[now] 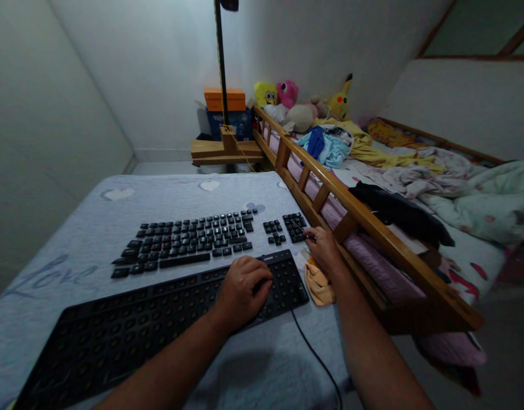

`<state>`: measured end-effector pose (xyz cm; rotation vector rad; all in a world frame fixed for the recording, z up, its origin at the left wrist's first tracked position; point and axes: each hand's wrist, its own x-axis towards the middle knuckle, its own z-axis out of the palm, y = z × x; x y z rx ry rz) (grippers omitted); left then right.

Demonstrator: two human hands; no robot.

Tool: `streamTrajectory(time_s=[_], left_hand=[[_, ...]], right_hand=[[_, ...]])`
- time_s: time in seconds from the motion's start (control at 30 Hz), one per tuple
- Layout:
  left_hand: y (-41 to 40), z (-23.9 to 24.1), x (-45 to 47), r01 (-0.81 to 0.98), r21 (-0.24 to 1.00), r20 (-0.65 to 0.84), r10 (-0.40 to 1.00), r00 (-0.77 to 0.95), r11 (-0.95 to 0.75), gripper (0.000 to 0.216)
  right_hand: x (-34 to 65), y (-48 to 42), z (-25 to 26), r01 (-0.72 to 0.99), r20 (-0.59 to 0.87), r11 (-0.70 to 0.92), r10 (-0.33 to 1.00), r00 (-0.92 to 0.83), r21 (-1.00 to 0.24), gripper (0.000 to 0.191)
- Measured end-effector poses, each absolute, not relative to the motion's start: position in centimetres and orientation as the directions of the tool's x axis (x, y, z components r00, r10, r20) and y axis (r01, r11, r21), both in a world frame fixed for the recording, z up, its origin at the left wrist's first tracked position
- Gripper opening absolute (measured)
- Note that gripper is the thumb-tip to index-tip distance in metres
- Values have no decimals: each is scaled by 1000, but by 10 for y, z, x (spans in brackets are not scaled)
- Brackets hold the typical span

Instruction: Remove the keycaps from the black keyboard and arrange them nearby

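Observation:
A black keyboard base [116,336] with its keycaps off lies slantwise on the bed cover, its cable running toward me. My left hand [244,287] rests over its right part, fingers curled inward; whatever they hold is hidden. Beyond the base, loose black keycaps [189,238] are laid out in keyboard order. Separate groups form the arrow cluster [274,232] and the number pad [293,225]. At the number pad's near right corner, my right hand [322,247] pinches a small dark thing, too small to name. An orange cloth [318,285] lies below that wrist.
A wooden bed rail [330,191] runs along the right side, close to my right arm. Behind it is a bed with rumpled blankets [441,171] and plush toys [265,94]. A black pole on a wooden stand [227,149] and an orange box [225,99] are at the back.

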<state>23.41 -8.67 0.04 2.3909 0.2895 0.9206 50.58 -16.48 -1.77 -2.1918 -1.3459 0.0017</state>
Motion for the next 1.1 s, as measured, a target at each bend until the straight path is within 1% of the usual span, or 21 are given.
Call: streamTrajectory(time_s=[0.67, 0.9, 1.1], left_hand=[[-87, 2, 234, 7, 557, 557, 381, 738, -830, 9], [-87, 0, 234, 13, 542, 564, 375, 736, -840, 9], [-87, 0, 235, 12, 550, 555, 377, 742, -835, 9]], right_hand=[[499, -164, -14, 854, 325, -255, 845, 425, -454, 20], [495, -160, -15, 863, 295, -279, 857, 422, -422, 17], [493, -160, -14, 859, 291, -288, 855, 430, -423, 18]])
